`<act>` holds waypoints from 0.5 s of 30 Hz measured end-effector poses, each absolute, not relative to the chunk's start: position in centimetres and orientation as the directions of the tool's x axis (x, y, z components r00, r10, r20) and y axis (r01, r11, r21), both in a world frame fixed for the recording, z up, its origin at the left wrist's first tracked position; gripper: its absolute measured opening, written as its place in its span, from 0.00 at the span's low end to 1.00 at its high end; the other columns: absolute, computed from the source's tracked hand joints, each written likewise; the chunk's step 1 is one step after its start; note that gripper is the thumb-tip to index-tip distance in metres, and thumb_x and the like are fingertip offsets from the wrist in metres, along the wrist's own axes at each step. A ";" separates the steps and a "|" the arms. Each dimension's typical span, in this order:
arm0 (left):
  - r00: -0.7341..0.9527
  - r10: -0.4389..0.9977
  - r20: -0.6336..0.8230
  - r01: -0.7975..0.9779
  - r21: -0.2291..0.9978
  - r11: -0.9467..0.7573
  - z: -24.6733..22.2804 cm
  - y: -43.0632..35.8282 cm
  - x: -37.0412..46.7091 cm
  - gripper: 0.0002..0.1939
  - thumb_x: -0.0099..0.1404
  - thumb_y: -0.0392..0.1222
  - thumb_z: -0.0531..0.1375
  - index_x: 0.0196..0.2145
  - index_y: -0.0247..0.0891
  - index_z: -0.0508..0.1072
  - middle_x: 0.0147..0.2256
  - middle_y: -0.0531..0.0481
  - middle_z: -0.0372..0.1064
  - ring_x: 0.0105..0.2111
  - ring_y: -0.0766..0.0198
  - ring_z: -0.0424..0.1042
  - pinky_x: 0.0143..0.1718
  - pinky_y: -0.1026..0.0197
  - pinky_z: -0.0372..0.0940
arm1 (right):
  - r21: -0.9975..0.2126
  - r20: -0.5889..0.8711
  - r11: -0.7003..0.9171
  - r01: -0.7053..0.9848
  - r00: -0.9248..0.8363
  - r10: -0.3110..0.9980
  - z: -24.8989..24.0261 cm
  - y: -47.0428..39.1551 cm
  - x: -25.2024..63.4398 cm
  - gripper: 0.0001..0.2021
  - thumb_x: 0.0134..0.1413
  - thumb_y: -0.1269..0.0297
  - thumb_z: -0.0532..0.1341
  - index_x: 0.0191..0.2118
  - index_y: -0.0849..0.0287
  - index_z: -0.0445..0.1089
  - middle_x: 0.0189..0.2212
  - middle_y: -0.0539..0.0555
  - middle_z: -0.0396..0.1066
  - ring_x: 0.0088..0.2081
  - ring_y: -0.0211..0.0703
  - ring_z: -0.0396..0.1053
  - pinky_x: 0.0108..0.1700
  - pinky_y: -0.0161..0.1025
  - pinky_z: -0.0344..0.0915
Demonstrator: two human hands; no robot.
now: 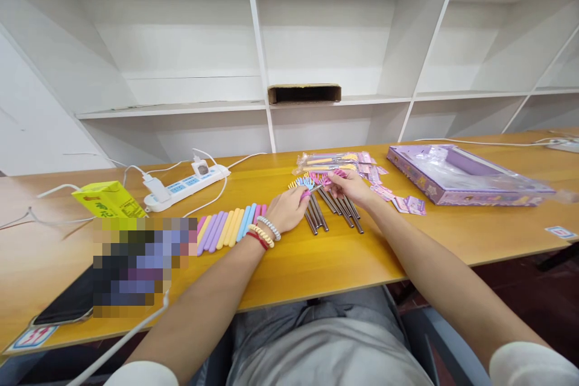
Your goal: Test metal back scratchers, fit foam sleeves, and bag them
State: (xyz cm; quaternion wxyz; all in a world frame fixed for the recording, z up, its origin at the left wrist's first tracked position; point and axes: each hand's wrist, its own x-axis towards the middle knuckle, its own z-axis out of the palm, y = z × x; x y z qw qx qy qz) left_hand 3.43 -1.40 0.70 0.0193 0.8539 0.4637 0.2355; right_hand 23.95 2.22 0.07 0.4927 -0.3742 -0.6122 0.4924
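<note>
My left hand (289,210) pinches the pink end of a thin metal rod. At the rod's other end, my right hand (347,186) grips a pink claw-shaped head. Below and between my hands, several metal rods (346,212) with coloured claw heads lie on the table, some blue (306,181) and yellow. A row of pastel handles (228,228) in pink, purple, yellow and blue lies left of my left hand. Behind my hands are clear-wrapped pieces (335,161), and small pink-purple cards (409,205) lie to the right.
A purple box (452,198) with clear plastic stands at the right. A white power strip (187,186), cables, a yellow-green carton (108,199) and a dark phone (67,298) are at the left. White shelves with a cardboard box (304,94) rise behind the table (307,277).
</note>
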 end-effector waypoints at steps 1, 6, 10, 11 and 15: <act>0.459 0.807 0.373 0.787 0.252 -0.564 0.7 -1.5 3.5 0.22 0.68 0.52 0.42 0.51 0.41 0.64 0.45 0.45 0.69 0.42 0.58 0.69 0.40 0.59 0.60 | -0.972 0.228 0.236 0.000 -0.256 0.939 0.1 2.1 23.9 0.21 0.45 0.46 0.61 0.27 0.64 0.68 0.24 0.55 0.73 0.15 0.30 0.62 0.14 0.29 0.51; 0.477 0.829 0.293 0.826 0.174 -0.537 0.8 -1.5 3.6 0.21 0.68 0.53 0.41 0.47 0.44 0.67 0.38 0.48 0.72 0.36 0.58 0.70 0.33 0.60 0.58 | -0.961 0.193 0.247 0.124 -0.334 0.922 0.3 1.6 23.5 0.23 0.47 0.43 0.58 0.25 0.64 0.68 0.17 0.52 0.69 0.14 0.29 0.59 0.15 0.29 0.50; 0.451 0.812 0.369 0.853 0.089 -0.514 1.1 -1.1 3.5 0.19 0.68 0.49 0.43 0.42 0.43 0.70 0.39 0.48 0.71 0.37 0.59 0.69 0.33 0.60 0.56 | -0.937 0.236 0.303 0.176 -0.325 0.916 0.0 2.2 24.0 0.23 0.47 0.43 0.58 0.23 0.62 0.66 0.15 0.51 0.67 0.14 0.31 0.61 0.16 0.30 0.53; 0.444 0.806 0.392 0.861 0.062 -0.504 1.2 -0.9 3.4 0.18 0.68 0.48 0.43 0.41 0.43 0.70 0.38 0.48 0.71 0.37 0.59 0.69 0.34 0.60 0.56 | -0.932 0.249 0.313 0.181 -0.307 0.918 0.0 2.4 24.3 0.23 0.47 0.43 0.58 0.23 0.62 0.66 0.14 0.50 0.66 0.14 0.32 0.61 0.17 0.31 0.54; 0.403 0.778 0.482 0.899 -0.048 -0.436 1.8 0.1 2.2 0.16 0.67 0.44 0.45 0.39 0.40 0.72 0.36 0.45 0.69 0.39 0.57 0.66 0.38 0.56 0.53 | -0.926 0.337 0.354 0.135 -0.135 0.932 0.1 3.3 27.0 0.22 0.44 0.44 0.60 0.23 0.62 0.67 0.14 0.50 0.66 0.13 0.31 0.59 0.16 0.31 0.54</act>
